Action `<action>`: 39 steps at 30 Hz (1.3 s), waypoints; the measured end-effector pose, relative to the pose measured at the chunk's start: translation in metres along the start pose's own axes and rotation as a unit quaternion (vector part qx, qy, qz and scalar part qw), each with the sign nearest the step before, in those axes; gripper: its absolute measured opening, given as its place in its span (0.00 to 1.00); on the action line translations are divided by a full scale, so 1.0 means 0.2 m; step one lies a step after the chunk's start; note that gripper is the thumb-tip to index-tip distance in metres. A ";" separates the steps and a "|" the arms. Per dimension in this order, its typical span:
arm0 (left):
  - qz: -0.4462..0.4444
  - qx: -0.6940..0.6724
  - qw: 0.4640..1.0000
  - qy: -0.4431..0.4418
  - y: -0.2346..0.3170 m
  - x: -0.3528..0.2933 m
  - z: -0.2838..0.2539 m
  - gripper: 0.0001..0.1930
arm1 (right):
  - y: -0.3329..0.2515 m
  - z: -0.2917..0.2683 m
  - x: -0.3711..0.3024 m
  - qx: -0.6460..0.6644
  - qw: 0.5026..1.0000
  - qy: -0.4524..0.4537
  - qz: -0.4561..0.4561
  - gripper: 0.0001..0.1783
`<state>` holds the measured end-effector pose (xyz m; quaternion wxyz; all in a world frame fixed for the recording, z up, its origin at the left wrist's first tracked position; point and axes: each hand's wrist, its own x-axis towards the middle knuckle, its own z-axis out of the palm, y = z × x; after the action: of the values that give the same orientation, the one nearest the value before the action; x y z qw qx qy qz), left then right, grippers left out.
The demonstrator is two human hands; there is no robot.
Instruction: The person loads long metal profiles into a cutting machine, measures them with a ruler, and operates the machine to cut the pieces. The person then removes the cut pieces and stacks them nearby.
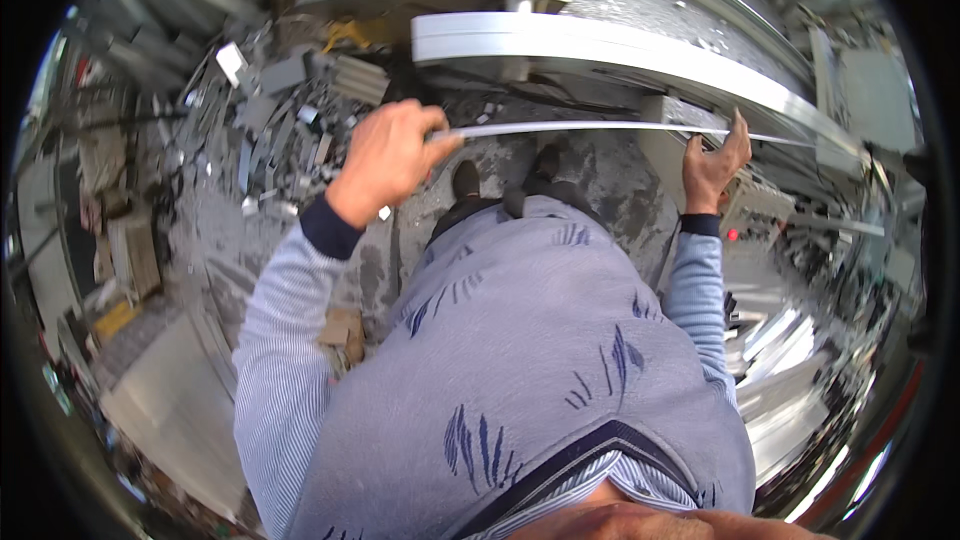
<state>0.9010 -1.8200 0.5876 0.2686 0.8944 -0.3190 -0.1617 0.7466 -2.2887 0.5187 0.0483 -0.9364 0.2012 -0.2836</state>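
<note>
A long, thin, pale strip (575, 126) runs across in front of my body, roughly level. My left hand (388, 162) pinches its left end between thumb and fingers. Towards the other end, the strip passes between the thumb and raised fingers of my right hand (714, 168), then carries on past it to the right. Just beyond the strip lies a wider white profile bar (560, 37) along the edge of a machine bed. Whether the strip is metal or plastic I cannot tell.
A heap of grey offcuts (290, 130) covers the floor at left, with a yellow object (345, 35) behind it. At right stands a control box (757, 212) with a red button. Shiny lengths of profile (785, 350) lie below it. A small cardboard box (343, 330) sits beside my left arm.
</note>
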 end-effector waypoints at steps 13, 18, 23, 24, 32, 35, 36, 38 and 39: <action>-0.105 -0.101 0.976 -0.163 0.39 -0.03 0.37 0.15 | 0.91 -0.04 0.05 0.728 0.471 0.137 0.478 0.17; -0.145 -0.223 0.929 -0.257 0.63 0.15 0.58 0.17 | 1.46 -0.33 0.24 0.689 0.568 0.208 0.398 0.14; -0.146 -0.368 0.865 -0.308 0.96 0.43 0.93 0.19 | 1.76 -0.49 0.30 0.695 0.626 0.163 0.313 0.13; -0.134 -0.385 0.857 -0.317 1.01 0.46 0.99 0.18 | 1.77 -0.49 0.29 0.674 0.628 0.156 0.356 0.13; -0.142 -0.413 0.836 -0.333 1.18 0.57 1.23 0.17 | 1.69 -0.60 0.07 0.715 0.581 0.147 0.360 0.14; -0.130 -0.418 0.826 -0.355 1.19 0.64 1.25 0.20 | 1.59 -0.63 0.00 0.713 0.579 0.154 0.364 0.15; -0.115 -0.417 0.825 -0.363 1.21 0.68 1.26 0.21 | 1.54 -0.65 -0.03 0.711 0.576 0.159 0.370 0.14; -0.101 -0.413 0.820 -0.382 1.25 0.75 1.30 0.20 | 1.45 -0.68 -0.09 0.692 0.584 0.167 0.390 0.14; -0.096 -0.405 0.822 -0.388 1.29 0.77 1.33 0.20 | 1.40 -0.70 -0.12 0.679 0.586 0.169 0.408 0.13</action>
<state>0.7697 -2.1898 0.5063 0.4440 0.5946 -0.2152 -0.6348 0.5540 -2.5313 0.5654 0.7458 -0.3860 0.3160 -0.4415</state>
